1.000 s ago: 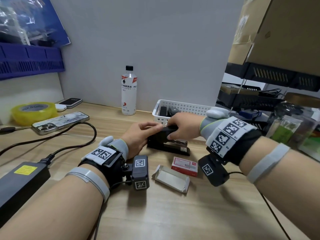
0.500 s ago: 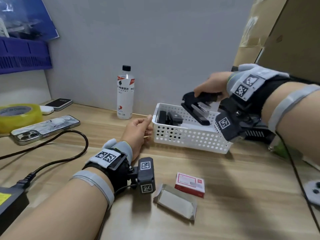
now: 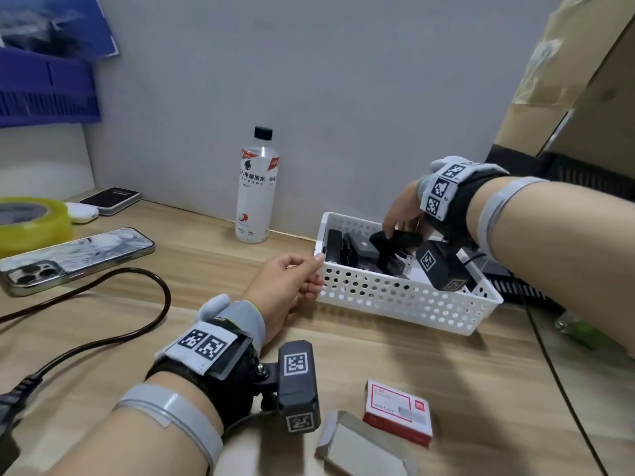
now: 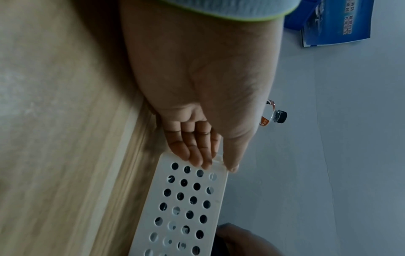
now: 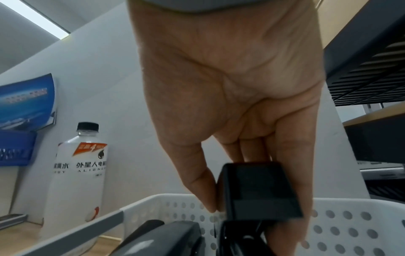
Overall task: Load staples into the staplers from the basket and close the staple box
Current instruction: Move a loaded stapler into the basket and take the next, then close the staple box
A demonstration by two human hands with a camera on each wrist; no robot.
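Observation:
A white perforated basket stands at the right of the wooden desk with several black staplers inside. My right hand reaches down into it and pinches a black stapler by its top, thumb on one side and fingers on the other; the right wrist view shows this stapler low between the basket walls, beside another stapler. My left hand holds the basket's near left corner, thumb on the rim and fingers on the wall. The red-and-white staple box lies near me, its grey part beside it.
A drink bottle stands by the wall left of the basket. A phone, a yellow tape roll and a black cable lie on the left. Dark equipment sits right behind the basket.
My right hand lifted the stapler off the desk, carried it over the basket and lowered it inside. My left hand let go of the stapler and took the basket's corner.

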